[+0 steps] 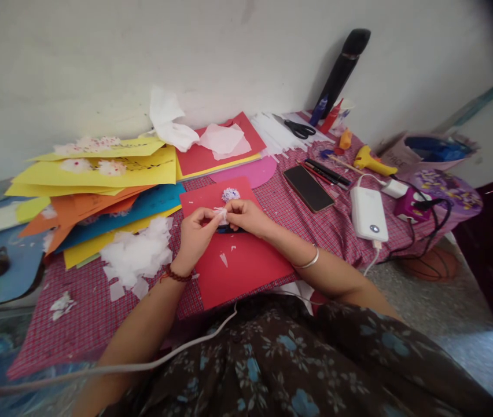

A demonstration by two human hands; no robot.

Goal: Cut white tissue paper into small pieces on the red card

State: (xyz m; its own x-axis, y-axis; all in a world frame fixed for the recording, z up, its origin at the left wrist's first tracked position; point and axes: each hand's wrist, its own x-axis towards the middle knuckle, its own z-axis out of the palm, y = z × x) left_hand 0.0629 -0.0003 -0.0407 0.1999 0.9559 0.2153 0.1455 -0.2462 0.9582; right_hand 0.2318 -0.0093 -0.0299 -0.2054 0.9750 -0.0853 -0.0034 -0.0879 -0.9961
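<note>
My left hand (pixel 194 234) and my right hand (pixel 246 215) meet over a red paper sheet (pixel 246 263) and both pinch a small piece of white tissue (pixel 221 214) between their fingertips. A small white and blue tissue pompom (pixel 230 194) lies on the red sheet just beyond my fingers. Something dark (pixel 229 229) lies on the sheet under my hands. A few white scraps (pixel 224 259) dot the sheet in front of my hands.
A heap of torn white tissue (pixel 136 255) lies left of the red sheet. Stacked yellow, orange and blue sheets (pixel 99 185) fill the left. A phone (pixel 308 187), pens (pixel 327 172), a white power bank (pixel 368 213), scissors (pixel 297 128) and a yellow glue gun (pixel 372 161) lie to the right.
</note>
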